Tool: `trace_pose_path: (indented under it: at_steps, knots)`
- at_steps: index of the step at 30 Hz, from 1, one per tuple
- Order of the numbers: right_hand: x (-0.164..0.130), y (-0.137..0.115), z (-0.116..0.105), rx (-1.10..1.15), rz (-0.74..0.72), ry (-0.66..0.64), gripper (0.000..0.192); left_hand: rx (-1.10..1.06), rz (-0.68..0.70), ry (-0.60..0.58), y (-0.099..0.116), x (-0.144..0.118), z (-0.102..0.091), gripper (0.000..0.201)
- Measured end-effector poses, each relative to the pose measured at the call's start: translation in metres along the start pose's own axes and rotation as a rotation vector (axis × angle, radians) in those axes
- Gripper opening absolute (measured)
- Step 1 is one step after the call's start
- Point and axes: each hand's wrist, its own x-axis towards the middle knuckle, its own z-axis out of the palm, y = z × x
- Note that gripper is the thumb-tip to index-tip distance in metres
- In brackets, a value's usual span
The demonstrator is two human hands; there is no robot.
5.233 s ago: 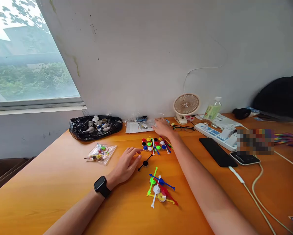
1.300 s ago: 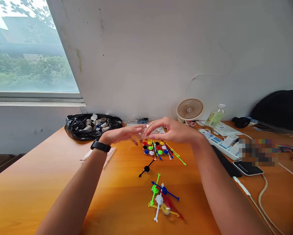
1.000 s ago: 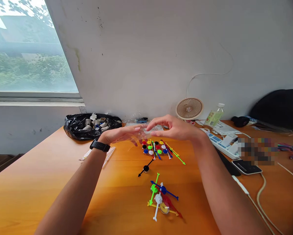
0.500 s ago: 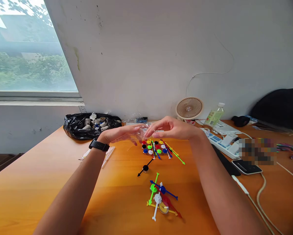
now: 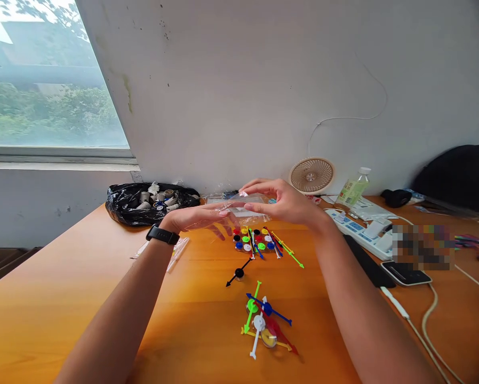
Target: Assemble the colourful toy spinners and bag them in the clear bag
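Observation:
A clear plastic bag (image 5: 253, 214) is held up between my hands above the table. My right hand (image 5: 289, 202) has it between thumb and fingers at its far side. Stretched out and apart, the fingers of my left hand (image 5: 197, 217) lie against the film, which partly covers them. Below sits a group of coloured arrow spinners (image 5: 261, 247) with round bases in several colours. One black arrow spinner (image 5: 238, 273) lies alone nearer to me. Closer still, green, blue, white, red and yellow arrow spinners (image 5: 258, 323) overlap in a loose pile.
A black plastic bag (image 5: 121, 208) with grey rolls stands at the back left. Clear film strips (image 5: 178, 255) lie beside my left forearm. Toward the right are a fan (image 5: 311, 176), a bottle (image 5: 353, 186), a power strip (image 5: 357, 232), a phone (image 5: 406, 272) and cables.
My right hand has risen slightly and its fingers have spread from the thumb, pulling the clear bag wider toward the right. My left hand stays nearly in place. The spinners have not moved.

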Motion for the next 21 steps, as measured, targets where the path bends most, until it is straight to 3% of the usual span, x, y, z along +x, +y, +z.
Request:
trace_pose_path:
  at_steps: [3, 6, 11, 17, 21]
  knots:
    - [0.001, -0.002, 0.002, -0.062, -0.037, 0.1, 0.022, -0.015, -0.001, 0.014, -0.002, -0.001, -0.002, 0.07]
    - [-0.001, -0.004, 0.0, -0.021, 0.013, 0.098, 0.024, 0.002, 0.005, 0.038, -0.003, -0.003, -0.005, 0.072]
    - [-0.004, -0.004, -0.005, 0.198, 0.07, -0.043, 0.03, 0.011, 0.047, 0.067, 0.0, -0.006, -0.006, 0.073]
    - [0.0, -0.004, -0.001, 0.126, 0.032, -0.29, 0.037, -0.001, 0.068, 0.091, 0.003, -0.004, -0.001, 0.073]
    - [0.003, -0.004, 0.006, 0.055, 0.033, -0.327, 0.032, 0.034, 0.06, 0.098, 0.005, -0.002, 0.003, 0.071]
